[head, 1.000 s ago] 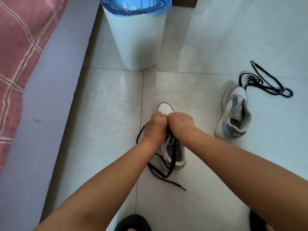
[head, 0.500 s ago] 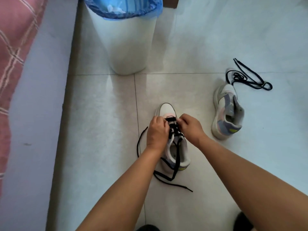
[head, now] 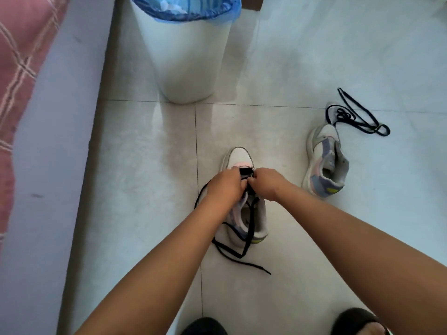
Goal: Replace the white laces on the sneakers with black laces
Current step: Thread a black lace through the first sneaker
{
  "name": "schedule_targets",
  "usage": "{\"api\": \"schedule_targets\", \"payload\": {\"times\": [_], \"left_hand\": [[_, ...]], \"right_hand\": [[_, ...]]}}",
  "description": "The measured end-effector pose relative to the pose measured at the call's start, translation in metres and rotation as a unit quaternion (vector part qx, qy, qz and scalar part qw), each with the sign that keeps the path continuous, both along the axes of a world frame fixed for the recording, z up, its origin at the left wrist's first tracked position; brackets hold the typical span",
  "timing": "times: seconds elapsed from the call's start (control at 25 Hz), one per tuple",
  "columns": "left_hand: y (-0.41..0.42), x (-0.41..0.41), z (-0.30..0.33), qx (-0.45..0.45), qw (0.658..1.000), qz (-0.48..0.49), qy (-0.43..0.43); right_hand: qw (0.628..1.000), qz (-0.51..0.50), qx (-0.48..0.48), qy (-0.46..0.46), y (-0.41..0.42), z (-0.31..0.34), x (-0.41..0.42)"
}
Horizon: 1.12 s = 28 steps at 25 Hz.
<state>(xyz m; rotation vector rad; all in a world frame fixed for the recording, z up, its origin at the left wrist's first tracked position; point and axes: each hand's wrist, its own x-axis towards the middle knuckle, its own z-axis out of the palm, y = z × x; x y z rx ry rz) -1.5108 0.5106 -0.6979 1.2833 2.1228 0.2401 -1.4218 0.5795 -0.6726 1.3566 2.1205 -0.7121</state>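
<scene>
Hands first, from our head view: our left hand (head: pixel 223 189) and right hand (head: pixel 267 183) pinch the black lace (head: pixel 250 228) with curled fingers at the near sneaker (head: pixel 244 211). Right of it lies the second sneaker (head: pixel 325 163), unlaced, touching another black lace (head: pixel 358 117).

Two sneakers (head: pixel 244 189) (head: pixel 325 163), two black laces (head: pixel 249 228) (head: pixel 358 117), one bin (head: pixel 186 56), two hands (head: pixel 223 187) (head: pixel 268 181), maybe two slippers (head: pixel 205 327) (head: pixel 355 320).

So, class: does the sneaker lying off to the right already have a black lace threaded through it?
No: the right sneaker shows no lace in it, and the spare black lace lies loose on the floor beyond its toe.
</scene>
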Motion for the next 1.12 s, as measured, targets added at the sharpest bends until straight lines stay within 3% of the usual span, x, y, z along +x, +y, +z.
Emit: {"api": "schedule_targets", "payload": {"times": [0.12, 0.28, 0.36, 0.44, 0.52, 0.6, 0.72, 0.8, 0.88, 0.96, 1.08, 1.12], "left_hand": [[0.016, 0.002, 0.013, -0.057, 0.992, -0.087, 0.066], [0.007, 0.009, 0.015, -0.020, 0.984, -0.153, 0.088], [-0.009, 0.004, 0.007, 0.054, 0.995, -0.073, 0.030], [-0.029, 0.001, -0.003, 0.141, 0.988, 0.048, -0.037], [-0.039, 0.010, -0.010, 0.191, 0.974, 0.114, -0.036], [-0.036, 0.018, -0.012, 0.169, 0.971, 0.164, -0.040], [-0.022, 0.014, -0.007, 0.098, 0.960, 0.240, -0.109], [-0.012, 0.007, -0.002, 0.049, 0.967, 0.221, -0.119], [-0.007, 0.003, 0.003, 0.036, 0.981, 0.157, -0.105], [-0.008, 0.004, 0.004, 0.058, 0.983, 0.134, -0.109], [-0.021, 0.016, -0.001, 0.129, 0.948, 0.227, -0.182], [-0.025, 0.020, -0.001, 0.144, 0.932, 0.264, -0.202]], "right_hand": [[0.997, -0.042, -0.070, -0.012, 0.005, 0.007, -0.007], [0.984, -0.110, -0.106, 0.094, 0.005, 0.007, 0.004], [0.950, -0.189, -0.132, 0.211, 0.000, 0.000, 0.015], [0.889, -0.283, -0.168, 0.319, -0.011, -0.011, 0.026], [0.866, -0.323, -0.146, 0.352, -0.020, -0.024, 0.029], [0.890, -0.315, -0.098, 0.316, -0.018, -0.030, 0.029], [0.903, -0.320, -0.095, 0.272, -0.010, -0.026, 0.022], [0.940, -0.243, -0.055, 0.232, -0.005, -0.026, 0.020], [0.949, -0.213, -0.050, 0.226, -0.003, -0.027, 0.017], [0.901, -0.307, -0.093, 0.294, -0.008, -0.028, 0.017], [0.733, -0.503, -0.186, 0.417, -0.023, -0.030, 0.018], [0.698, -0.534, -0.197, 0.435, -0.028, -0.030, 0.017]]}}
